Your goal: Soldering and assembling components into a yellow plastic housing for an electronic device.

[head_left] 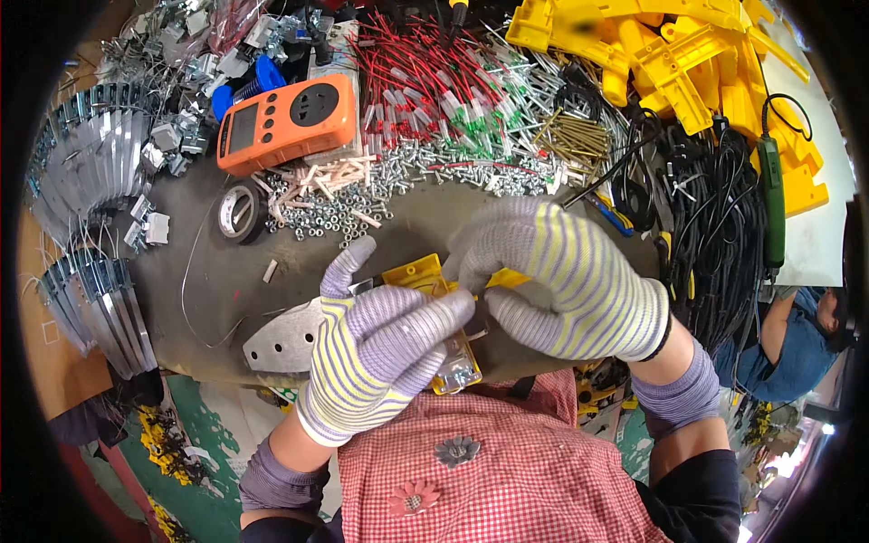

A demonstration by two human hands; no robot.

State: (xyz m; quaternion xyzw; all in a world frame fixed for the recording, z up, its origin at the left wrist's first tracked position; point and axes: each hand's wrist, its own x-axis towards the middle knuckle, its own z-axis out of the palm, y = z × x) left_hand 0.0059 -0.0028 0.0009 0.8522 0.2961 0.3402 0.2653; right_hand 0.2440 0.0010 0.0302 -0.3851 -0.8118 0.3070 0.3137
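My left hand [385, 339], in a striped knit glove, reaches over a yellow plastic housing [415, 271] near the table's front edge. Its thumb sticks up apart from the stretched fingers, and nothing shows held in it. My right hand [566, 290], gloved alike, hovers just right of the left fingertips with its fingers curled downward. Motion smears those fingers, so whether they pinch anything is unclear. Both hands hide much of the housing; a clear plastic part [457, 369] shows at its near end. A flat grey metal blade [282, 341] with holes extends left from beneath my left hand.
Behind lie an orange meter [288, 124], black tape [242, 213], loose nuts [330, 217], red wires [407, 59] and brass screws [579, 138]. Metal blades [100, 167] fan out leftward. Black cables [711, 226], a green tool [772, 204] and yellow housings [679, 68] crowd the right. Another person [778, 348] sits beyond.
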